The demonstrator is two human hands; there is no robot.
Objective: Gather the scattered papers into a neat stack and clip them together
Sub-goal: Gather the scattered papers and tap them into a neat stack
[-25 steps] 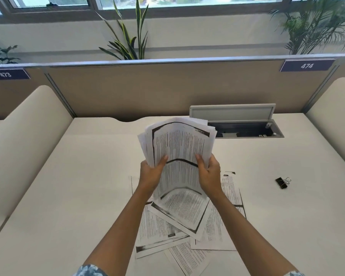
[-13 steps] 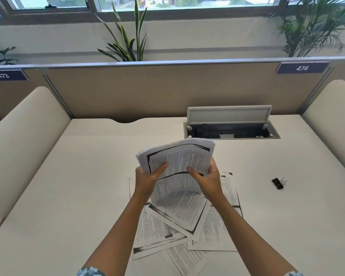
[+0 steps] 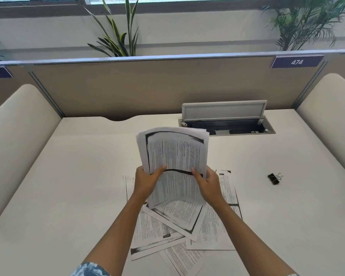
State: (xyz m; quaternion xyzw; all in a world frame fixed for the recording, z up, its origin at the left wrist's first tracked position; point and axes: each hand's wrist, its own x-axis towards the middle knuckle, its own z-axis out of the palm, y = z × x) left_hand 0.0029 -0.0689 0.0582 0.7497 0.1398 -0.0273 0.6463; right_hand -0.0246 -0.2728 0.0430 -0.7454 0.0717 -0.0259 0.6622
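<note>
The left hand (image 3: 147,181) and right hand (image 3: 208,185) each grip one side edge of an upright sheaf of white printed paper sheets (image 3: 174,156), its lower edge resting on the loose printed sheets (image 3: 163,226) that lie fanned on the cream desk (image 3: 68,176). To square the sheaf, loosen both grips slightly and tap the lower edge on bare desk, not on the loose sheets. The small black binder clip (image 3: 273,178) lies well apart to the right.

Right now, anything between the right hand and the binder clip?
Nothing visible. The clip lies alone on bare desk, right of the right hand. That hand and the left hand hold the stack, so neither is free.
</note>
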